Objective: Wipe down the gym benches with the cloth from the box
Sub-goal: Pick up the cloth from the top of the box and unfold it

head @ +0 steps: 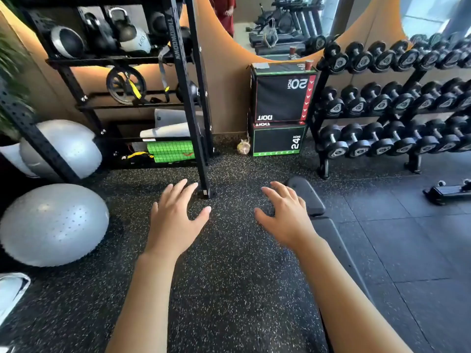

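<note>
speckled rubber floor (229,276); dumbbell rack (392,103) right, bench (328,235) near.

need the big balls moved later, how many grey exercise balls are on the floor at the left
2. One grey ball sits on the floor nearest the left hand; the other is behind it beside the black storage rack. More may be hidden beyond the frame's left edge.

Speckled black rubber floor (229,289); tan wall (226,80); dumbbell rack (395,103) right; storage rack (127,80) left.
</note>
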